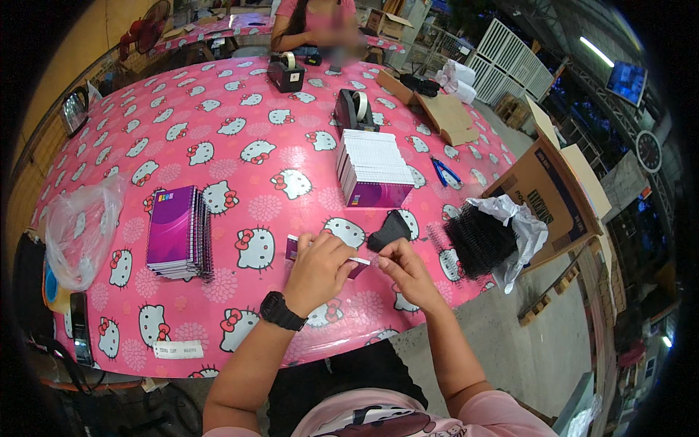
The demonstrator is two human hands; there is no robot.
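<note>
My left hand (318,268) presses down on a small purple notebook (293,246) lying on the pink cartoon-cat tablecloth (218,124); a black watch sits on that wrist. My right hand (405,271) pinches the notebook's right end, next to a bundle of black spiral binding (389,229). A stack of finished purple spiral notebooks (177,231) lies to the left. A tall stack of unbound purple notebooks (373,169) stands just beyond my hands.
A pile of black spiral coils (477,237) on white plastic sits at the right by an open cardboard box (547,191). Two black tape dispensers (354,109), blue pliers (445,172), a clear plastic bag (80,229) and a seated person (317,25) across the table.
</note>
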